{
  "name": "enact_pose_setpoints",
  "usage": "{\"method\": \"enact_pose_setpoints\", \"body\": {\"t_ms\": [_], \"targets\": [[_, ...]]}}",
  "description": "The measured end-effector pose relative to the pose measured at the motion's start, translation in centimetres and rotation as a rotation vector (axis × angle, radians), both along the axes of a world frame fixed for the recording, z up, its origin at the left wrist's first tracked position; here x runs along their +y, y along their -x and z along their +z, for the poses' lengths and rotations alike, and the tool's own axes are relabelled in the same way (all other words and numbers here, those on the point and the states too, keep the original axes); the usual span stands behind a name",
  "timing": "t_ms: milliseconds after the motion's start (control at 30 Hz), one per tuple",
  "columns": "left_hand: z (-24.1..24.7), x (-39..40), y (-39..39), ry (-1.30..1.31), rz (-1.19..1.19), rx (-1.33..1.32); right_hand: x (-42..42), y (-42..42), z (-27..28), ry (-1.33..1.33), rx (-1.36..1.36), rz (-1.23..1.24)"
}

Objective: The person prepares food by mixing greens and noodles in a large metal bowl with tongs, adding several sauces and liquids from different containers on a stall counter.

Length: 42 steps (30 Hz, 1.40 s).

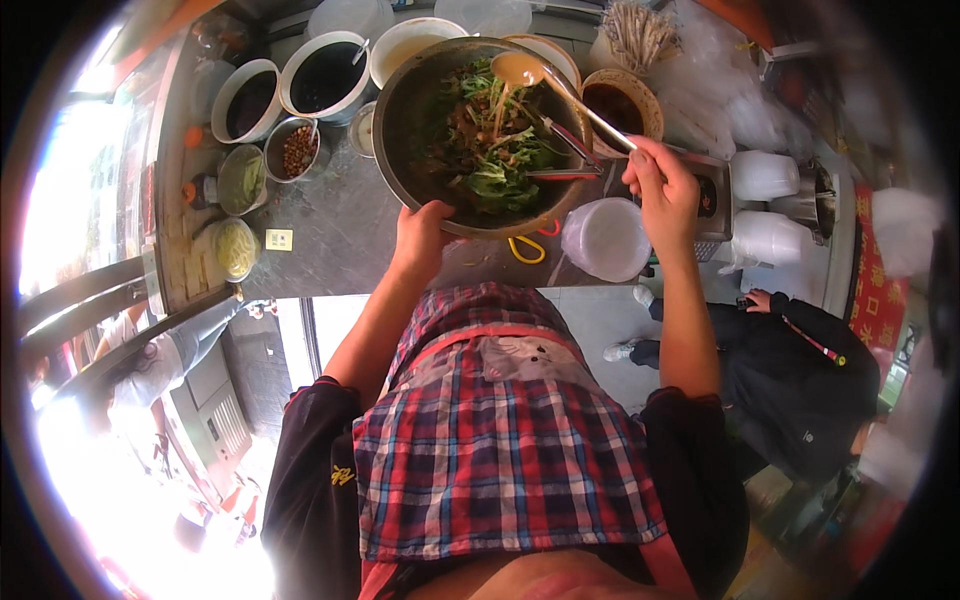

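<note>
My left hand (421, 241) grips the near left rim of a large metal mixing bowl (409, 169), thumb over the edge. Leafy greens and other mixed food (502, 184) lie in the bowl. A pair of tongs (571, 142) with red on its arms rests inside, leaning toward the right rim. In my right hand (664, 191) is the handle of a ladle (517, 69), whose scoop is over the food at the far side. A tan liquid runs from the scoop onto the greens.
Behind the bowl stand tubs of dark liquid (326, 75) and a tub of reddish sauce (619, 105). Peanuts fill a metal cup (294, 150) at left. Stacked white bowls (607, 240) sit right on the dark counter (322, 225). A person in dark clothes (802, 382) is at right.
</note>
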<state>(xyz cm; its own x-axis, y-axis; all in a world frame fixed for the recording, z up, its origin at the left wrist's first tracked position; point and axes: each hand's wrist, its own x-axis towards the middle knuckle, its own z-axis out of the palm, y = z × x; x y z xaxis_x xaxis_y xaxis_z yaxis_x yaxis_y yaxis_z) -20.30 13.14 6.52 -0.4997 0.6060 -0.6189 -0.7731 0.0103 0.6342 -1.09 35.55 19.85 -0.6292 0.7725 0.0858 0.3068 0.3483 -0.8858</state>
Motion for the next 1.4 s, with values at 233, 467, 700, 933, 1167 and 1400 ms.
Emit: {"method": "enact_pose_setpoints", "body": {"t_ms": [233,467,700,933,1167,1400], "targets": [[-3.6,-0.6,-3.2,-0.042,0.064,0.235,5.6,-1.1,0.0,0.166,0.043,0.03],[-4.9,-3.0,-8.8,0.089,0.193,0.186,18.3,0.3,-10.3,0.2,-0.012,0.095],[0.4,0.3,-12.2,0.22,0.497,-0.035,26.4,-3.2,-10.5,-0.479,-0.594,0.015],[-2.9,-1.8,-10.7,0.154,0.324,0.091,24.6,-9.1,-9.5,-0.281,-0.76,0.128],[-2.3,-2.3,-8.3,0.2,-0.014,0.505,18.9,-9.1,-13.0,-0.267,-0.48,0.122],[-1.8,-2.6,-6.6,0.107,-0.013,0.217,16.2,-14.3,-10.9,0.5,-0.177,-0.334]]}}
